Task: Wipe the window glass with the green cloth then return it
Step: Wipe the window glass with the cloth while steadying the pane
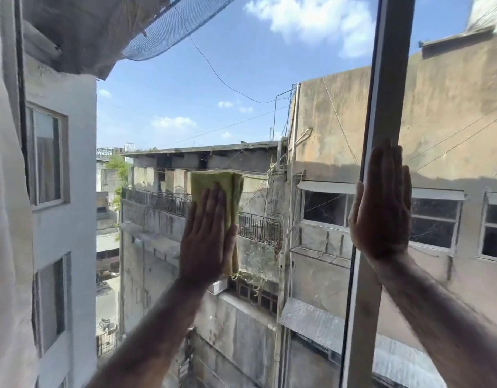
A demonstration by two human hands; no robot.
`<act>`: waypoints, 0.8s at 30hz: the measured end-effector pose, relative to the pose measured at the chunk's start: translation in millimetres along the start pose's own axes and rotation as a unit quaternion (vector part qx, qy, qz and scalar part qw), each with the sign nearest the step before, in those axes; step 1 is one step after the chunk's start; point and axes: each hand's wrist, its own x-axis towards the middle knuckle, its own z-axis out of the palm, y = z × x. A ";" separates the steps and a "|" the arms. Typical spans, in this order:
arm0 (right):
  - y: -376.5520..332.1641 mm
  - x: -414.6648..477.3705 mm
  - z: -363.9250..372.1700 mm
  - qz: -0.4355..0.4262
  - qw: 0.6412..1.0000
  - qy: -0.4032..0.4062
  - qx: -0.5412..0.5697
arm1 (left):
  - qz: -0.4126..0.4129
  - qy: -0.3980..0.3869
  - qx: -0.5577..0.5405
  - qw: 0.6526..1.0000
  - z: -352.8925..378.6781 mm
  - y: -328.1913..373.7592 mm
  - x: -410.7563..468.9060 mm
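The window glass (241, 88) fills the view, with buildings and sky behind it. My left hand (206, 239) lies flat on the pane at mid height and presses the folded green cloth (230, 189) against it. The cloth's upper part and right edge stick out past my fingers; a frayed corner hangs below my palm. My right hand (381, 203) rests flat, fingers together and pointing up, on the vertical window frame (387, 88) and the glass beside it. It holds nothing.
A pale curtain (6, 219) hangs along the left edge of the window. A second glass pane (451, 121) lies to the right of the grey frame bar. Outside are concrete buildings, balconies, wires and a net overhead.
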 end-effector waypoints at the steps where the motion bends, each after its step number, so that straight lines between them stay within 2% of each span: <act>1: -0.3 -0.1 0.0 0.000 1.000 0.000 -0.001 | -0.081 0.021 0.009 0.996 -4.5 -12.7 5.2; 3: -0.1 0.3 -0.4 0.002 1.000 -0.004 -0.004 | -0.211 0.051 0.007 0.976 -11.6 -23.1 36.0; 5: 0.1 0.5 -1.4 0.004 1.000 -0.009 -0.007 | -0.251 0.065 -0.008 0.966 -17.1 -13.6 77.9; 8: -1.0 0.7 -2.6 0.007 1.000 -0.011 -0.010 | -0.190 0.060 -0.001 0.980 -11.6 18.0 116.3; 12: -1.5 1.2 -3.4 0.004 1.000 -0.016 -0.014 | -0.050 0.021 0.006 0.999 4.9 51.7 88.7; 17: -2.2 2.3 -4.3 0.003 1.000 -0.005 -0.021 | -0.019 -0.027 0.009 0.999 -4.7 55.9 45.5; 21: -1.3 2.4 -2.7 0.006 1.000 0.000 -0.028 | 0.020 0.023 0.004 1.000 -26.9 41.7 59.3; 24: 0.4 2.2 -0.3 0.006 1.000 -0.005 -0.026 | 0.017 0.029 -0.020 0.999 -43.5 32.7 78.2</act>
